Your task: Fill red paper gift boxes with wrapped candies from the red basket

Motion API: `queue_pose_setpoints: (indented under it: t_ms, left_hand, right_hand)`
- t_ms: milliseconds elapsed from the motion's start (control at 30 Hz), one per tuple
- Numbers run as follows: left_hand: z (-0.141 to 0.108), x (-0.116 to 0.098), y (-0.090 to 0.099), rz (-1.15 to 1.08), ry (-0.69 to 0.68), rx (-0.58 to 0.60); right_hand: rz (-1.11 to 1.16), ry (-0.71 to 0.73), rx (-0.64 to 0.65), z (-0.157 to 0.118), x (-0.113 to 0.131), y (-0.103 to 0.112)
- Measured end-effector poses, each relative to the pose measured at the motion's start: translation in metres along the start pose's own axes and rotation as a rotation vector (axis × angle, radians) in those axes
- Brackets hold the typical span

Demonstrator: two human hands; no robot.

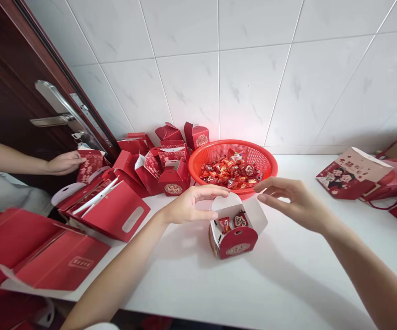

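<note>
An open red box (238,244) with white inner flaps stands on the white table (191,284), and a few wrapped candies (240,219) lie inside it. My left hand (194,204) is at the box's left rear edge, thumb and fingers apart, holding nothing. Over the right rear flap hovers my right hand (290,201), its fingers spread with nothing between them. Directly behind the box sits a red plastic basket (270,167) with many wrapped candies. A twisted cord hangs at the box's left side.
Several red boxes (174,178) stand left of the basket, with larger red bags (116,208) nearer the left edge. Another person's hand (66,162) holds a red box there. More boxes (352,174) lie at the right. A tiled wall (246,91) rises behind.
</note>
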State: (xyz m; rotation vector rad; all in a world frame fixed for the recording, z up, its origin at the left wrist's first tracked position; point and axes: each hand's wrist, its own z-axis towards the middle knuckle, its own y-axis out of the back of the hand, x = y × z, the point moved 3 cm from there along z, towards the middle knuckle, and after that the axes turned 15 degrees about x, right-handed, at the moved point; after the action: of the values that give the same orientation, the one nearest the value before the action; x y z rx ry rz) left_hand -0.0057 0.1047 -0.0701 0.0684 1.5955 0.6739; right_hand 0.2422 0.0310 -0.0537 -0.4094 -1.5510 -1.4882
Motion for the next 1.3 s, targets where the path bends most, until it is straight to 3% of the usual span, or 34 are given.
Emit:
queue_pose_setpoints:
  t_ms: [133,300,600,833,967,1067,1300]
  left_hand:
    - [0.000,0.005,-0.006,0.004,0.017,-0.046]
    - [-0.002,0.009,-0.012,0.045,0.020,-0.126]
    - [-0.001,0.015,-0.026,0.168,-0.023,-0.322]
    - [0.017,0.021,-0.049,0.445,-0.088,-0.363]
    - [0.012,0.027,-0.046,0.490,-0.109,-0.505]
    - [0.007,0.036,-0.042,0.480,-0.136,-0.597]
    - [0.000,0.049,-0.044,0.367,-0.130,-0.635]
  right_hand:
    - [-0.080,0.110,-0.209,-0.020,-0.009,-0.034]
    - [-0.075,0.235,-0.036,-0.030,-0.008,-0.060]
    - [0.243,0.375,0.065,-0.031,-0.022,-0.070]
    - [0.342,0.340,-0.122,-0.033,-0.031,-0.076]
    - [0.250,0.304,-0.215,-0.034,-0.035,-0.077]
    - [0.145,0.285,-0.189,-0.033,-0.037,-0.083]
    - [0.007,0.344,-0.147,-0.028,-0.039,-0.093]
